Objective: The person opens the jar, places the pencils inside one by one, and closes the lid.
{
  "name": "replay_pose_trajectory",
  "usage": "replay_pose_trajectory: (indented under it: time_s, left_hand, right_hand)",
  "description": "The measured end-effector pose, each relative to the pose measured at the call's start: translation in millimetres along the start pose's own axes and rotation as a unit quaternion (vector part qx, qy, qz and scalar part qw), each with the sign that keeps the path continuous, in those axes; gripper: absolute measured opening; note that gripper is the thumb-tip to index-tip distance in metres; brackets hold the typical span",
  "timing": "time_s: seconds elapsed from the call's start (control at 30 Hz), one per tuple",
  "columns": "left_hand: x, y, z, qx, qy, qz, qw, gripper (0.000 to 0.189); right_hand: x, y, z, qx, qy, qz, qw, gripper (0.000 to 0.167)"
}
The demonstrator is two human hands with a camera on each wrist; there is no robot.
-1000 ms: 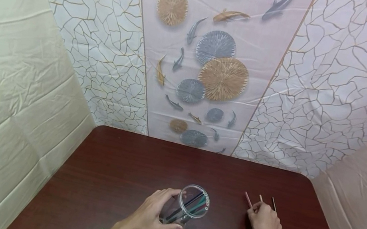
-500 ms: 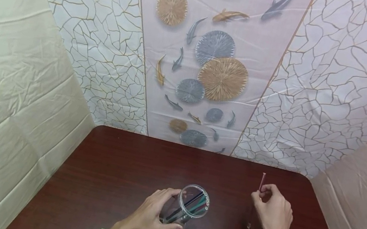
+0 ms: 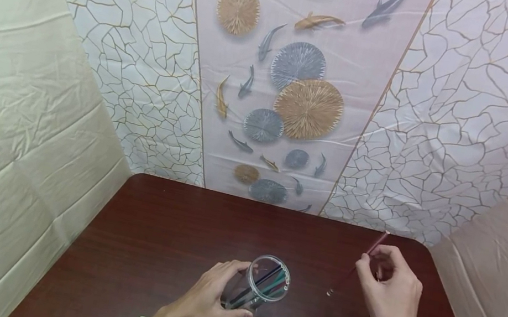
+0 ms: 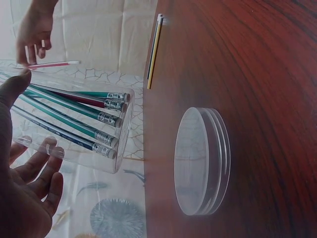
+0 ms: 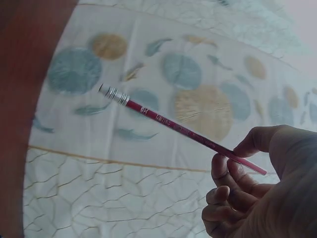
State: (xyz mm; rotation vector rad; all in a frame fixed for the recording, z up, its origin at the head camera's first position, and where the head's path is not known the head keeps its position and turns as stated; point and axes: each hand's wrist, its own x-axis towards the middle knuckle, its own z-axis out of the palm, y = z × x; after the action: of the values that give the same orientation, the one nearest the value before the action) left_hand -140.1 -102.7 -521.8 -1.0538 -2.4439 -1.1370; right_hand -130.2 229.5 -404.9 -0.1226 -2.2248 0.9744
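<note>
A clear cylindrical jar (image 4: 130, 129) holding several pencils (image 4: 79, 109), mostly green, is gripped by my left hand (image 3: 210, 298), thumb on one side and fingers on the other. It stands tilted above the table, its round mouth facing up in the head view. The eraser ends lie near that mouth. My right hand (image 3: 392, 299) pinches a red pencil (image 5: 168, 122) between thumb and fingertips, close to the end without an eraser. Its silver-banded eraser end slants down toward the left in the head view. The pencil is clear of the jar.
A clear round lid (image 4: 198, 163) lies on the dark red-brown table (image 3: 171, 229) below the jar. Two pencils (image 4: 154, 52), one yellow and one dark, lie side by side at the right, partly hidden by my right hand in the head view. Patterned cloth walls surround the table.
My right hand has picked the red pencil up off the table, leaving the other two lying there, and has tipped its eraser end toward the left. The left hand and jar have stayed put.
</note>
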Motion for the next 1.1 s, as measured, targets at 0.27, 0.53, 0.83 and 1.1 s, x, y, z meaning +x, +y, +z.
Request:
replay_pose_trajectory:
  time_s: [0.27, 0.53, 0.83, 1.1]
  left_hand:
    - [-0.6, -0.5, -0.2, 0.001, 0.003, 0.005, 1.0000, 0.086]
    - [-0.8, -0.8, 0.0, 0.000, 0.001, 0.003, 1.0000, 0.086]
    - [-1.3, -1.4, 0.9, 0.001, -0.001, 0.005, 1.0000, 0.086]
    - [-1.2, -0.8, 1.7, -0.002, -0.005, -0.001, 1.0000, 0.086]
  right_hand:
    - [-2.7, -24.5, -15.5, 0.061, -0.002, 0.019, 0.9980, 0.014]
    - [-2.6, -37.9, -25.4, 0.164, 0.014, -0.003, 0.9864, 0.012]
    - [-8.1, -49.6, -35.7, 0.332, 0.015, -0.009, 0.9430, 0.012]
    - [-14.7, -61.7, -42.0, 0.366, -0.001, -0.001, 0.9306, 0.014]
